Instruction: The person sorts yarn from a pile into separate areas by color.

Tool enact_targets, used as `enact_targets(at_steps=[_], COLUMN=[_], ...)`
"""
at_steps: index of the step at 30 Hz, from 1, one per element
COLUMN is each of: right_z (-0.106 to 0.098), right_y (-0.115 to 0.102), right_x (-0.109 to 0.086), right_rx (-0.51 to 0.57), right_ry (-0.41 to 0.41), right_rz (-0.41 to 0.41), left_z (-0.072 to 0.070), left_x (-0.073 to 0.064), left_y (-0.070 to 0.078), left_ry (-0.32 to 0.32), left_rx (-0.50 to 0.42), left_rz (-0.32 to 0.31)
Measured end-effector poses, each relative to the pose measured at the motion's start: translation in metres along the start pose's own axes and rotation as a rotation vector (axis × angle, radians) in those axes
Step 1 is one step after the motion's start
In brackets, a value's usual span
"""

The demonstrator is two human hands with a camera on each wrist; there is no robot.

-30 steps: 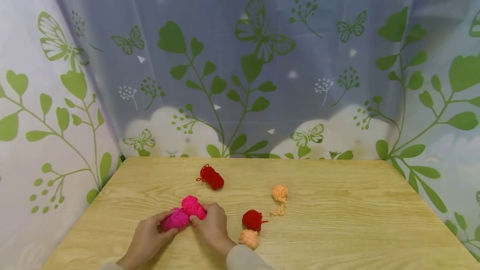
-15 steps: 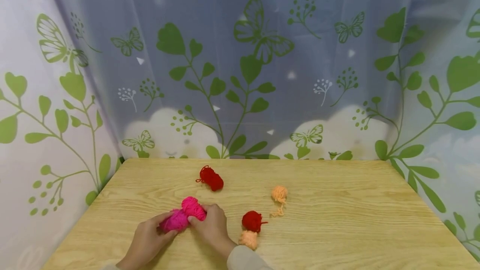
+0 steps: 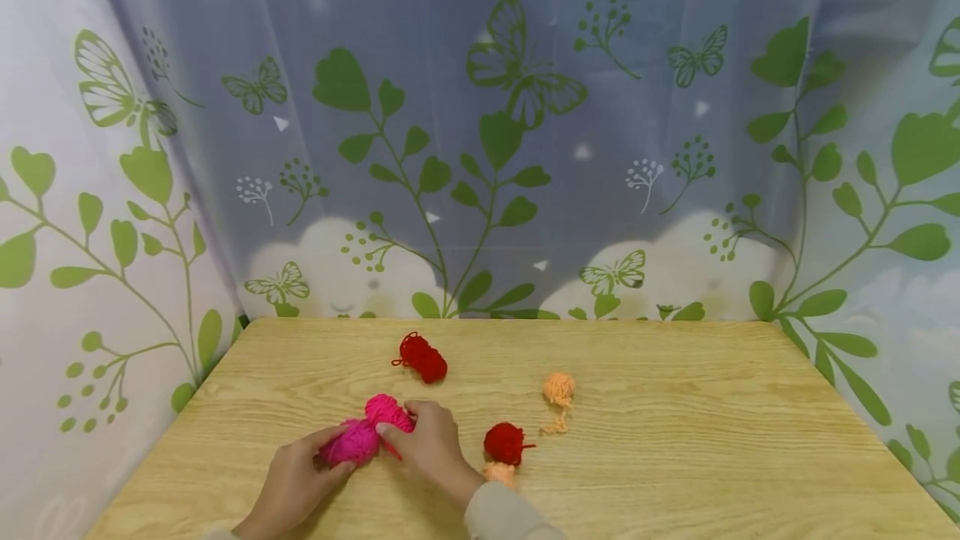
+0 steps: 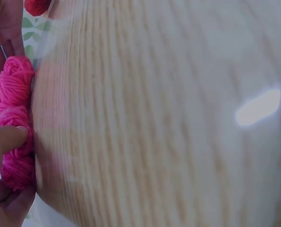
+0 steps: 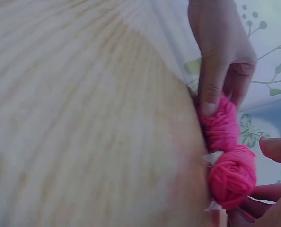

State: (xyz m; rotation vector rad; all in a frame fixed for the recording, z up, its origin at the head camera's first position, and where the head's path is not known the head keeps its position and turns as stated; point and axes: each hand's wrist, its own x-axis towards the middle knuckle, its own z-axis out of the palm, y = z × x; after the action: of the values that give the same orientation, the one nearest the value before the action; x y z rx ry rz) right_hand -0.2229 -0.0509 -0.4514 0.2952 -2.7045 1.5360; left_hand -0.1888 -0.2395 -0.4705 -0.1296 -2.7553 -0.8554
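Observation:
My left hand [image 3: 296, 473] grips a magenta ball of yarn [image 3: 358, 443] on the table, thumb on the near side and fingers on the far side. Against its right end lies a hot-pink ball of yarn [image 3: 384, 410]. My right hand [image 3: 438, 452] is at that pink ball's right side. In the right wrist view the right thumb [image 5: 275, 147] stands off the pink ball [image 5: 232, 177], while the fingers touch its lower side. A short reddish strand [image 3: 393, 450] shows below the right thumb. The left wrist view has both balls [image 4: 16, 87] end to end.
A red yarn bundle [image 3: 423, 358] lies farther back on the wooden table [image 3: 675, 423]. Right of my hands sit a red ball [image 3: 505, 443] and a peach ball [image 3: 500, 473], partly hidden by my sleeve. Another peach ball [image 3: 559, 388] trails a loose tail. Patterned curtains [image 3: 525, 190] surround the table.
My right hand has shifted slightly right and its thumb has loosened from the pink ball, exposing a reddish strand. My sleeve now covers more of the near peach ball. The left hand stays put.

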Motion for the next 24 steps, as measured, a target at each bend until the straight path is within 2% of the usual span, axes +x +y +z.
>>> enact_targets(at_steps=[9,18,24], right_z=[-0.031,-0.067,-0.093], right_y=[-0.009,0.001,0.012], right_x=[-0.002,-0.005,-0.01], right_rx=[0.055,-0.014,-0.064], right_ry=[-0.027,-0.037,-0.044], right_rz=[-0.042,-0.13,-0.139], left_z=[0.0,0.0,0.0], left_x=[0.002,0.001,0.001], left_y=[0.001,0.001,0.001], left_ry=[-0.02,-0.028,-0.029], left_rx=[0.0,0.001,0.002], left_rz=[-0.018,-0.036,-0.038])
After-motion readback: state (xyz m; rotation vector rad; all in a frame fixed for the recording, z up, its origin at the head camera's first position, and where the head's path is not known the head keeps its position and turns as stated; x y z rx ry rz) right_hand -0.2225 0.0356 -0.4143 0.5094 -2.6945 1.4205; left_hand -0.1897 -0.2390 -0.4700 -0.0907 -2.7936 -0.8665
